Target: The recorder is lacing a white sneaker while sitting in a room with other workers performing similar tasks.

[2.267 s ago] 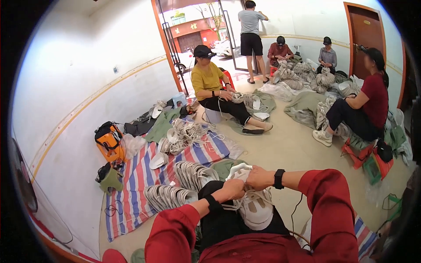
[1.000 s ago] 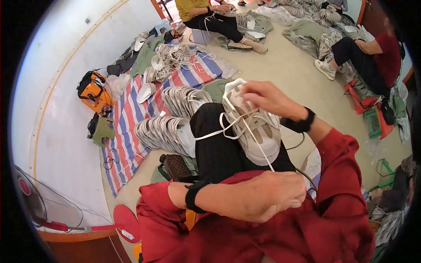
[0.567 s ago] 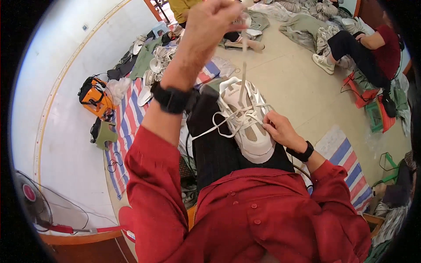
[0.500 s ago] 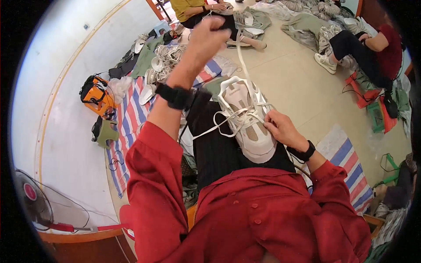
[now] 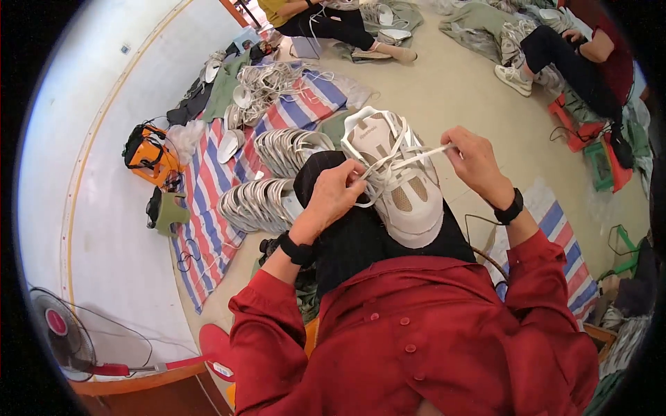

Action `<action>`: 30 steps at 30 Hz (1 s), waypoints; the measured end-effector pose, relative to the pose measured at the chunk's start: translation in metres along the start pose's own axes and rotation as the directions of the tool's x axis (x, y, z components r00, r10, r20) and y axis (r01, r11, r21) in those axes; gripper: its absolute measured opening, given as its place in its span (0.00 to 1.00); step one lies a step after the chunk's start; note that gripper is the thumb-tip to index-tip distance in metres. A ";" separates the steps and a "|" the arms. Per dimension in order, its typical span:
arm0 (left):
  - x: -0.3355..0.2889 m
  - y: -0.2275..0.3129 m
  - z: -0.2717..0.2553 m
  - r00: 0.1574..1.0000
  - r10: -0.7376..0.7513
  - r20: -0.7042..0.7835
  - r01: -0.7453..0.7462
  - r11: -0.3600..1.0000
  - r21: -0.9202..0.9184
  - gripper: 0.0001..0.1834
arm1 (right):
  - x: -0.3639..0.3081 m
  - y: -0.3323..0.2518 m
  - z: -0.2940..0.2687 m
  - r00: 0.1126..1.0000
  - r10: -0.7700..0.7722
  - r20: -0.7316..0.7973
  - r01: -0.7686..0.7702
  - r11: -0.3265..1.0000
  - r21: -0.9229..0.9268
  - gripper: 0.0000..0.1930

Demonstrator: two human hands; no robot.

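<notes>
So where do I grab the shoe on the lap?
Probably pinch the shoe by its far rim, coming from beyond it: that edge looks thin and uncovered, while the left hand and right hand are at laces nearer the toe.

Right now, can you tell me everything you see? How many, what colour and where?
Shoe: 1, white and beige, on the thighs
Laces: several strands, white, across the shoe
Stacks: 2, grey-white, left of the thighs
Shoe pile: 1, whitish, upper left
Striped sheet: 2 patches, red-white-blue, left and right
Orange item: 1, by the left wall, which is white
Olive stool: 1, below it
Fan: 1, pink hub, lower left
Stools: at least 2, red and green, right
Floor: 1, beige, middle
People: 2, yellow and dark-red tops, upper edge and right
Left hand: 1, black wristband, pinching laces
Right hand: 1, black wristband, pinching a lace
Sleeves: 2, red, lower left and right
</notes>
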State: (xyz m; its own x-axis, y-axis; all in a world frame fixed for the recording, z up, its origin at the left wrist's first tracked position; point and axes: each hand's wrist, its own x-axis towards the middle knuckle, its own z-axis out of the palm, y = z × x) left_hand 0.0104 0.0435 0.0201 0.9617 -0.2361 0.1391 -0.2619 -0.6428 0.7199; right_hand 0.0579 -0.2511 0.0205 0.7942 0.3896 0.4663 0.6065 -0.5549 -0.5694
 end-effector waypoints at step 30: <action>-0.131 -0.114 -0.177 0.875 -0.484 0.007 0.391 0.715 0.580 0.06 | 0.012 0.002 0.062 0.979 0.189 0.073 -0.202 0.875 0.440 0.10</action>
State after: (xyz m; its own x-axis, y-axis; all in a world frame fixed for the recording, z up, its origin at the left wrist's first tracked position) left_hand -0.0718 0.2771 0.0403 0.9678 0.0995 -0.2312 0.1419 -0.9744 0.1745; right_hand 0.0703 -0.2021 -0.0167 0.8953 0.3298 0.2994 0.3864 -0.2406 -0.8904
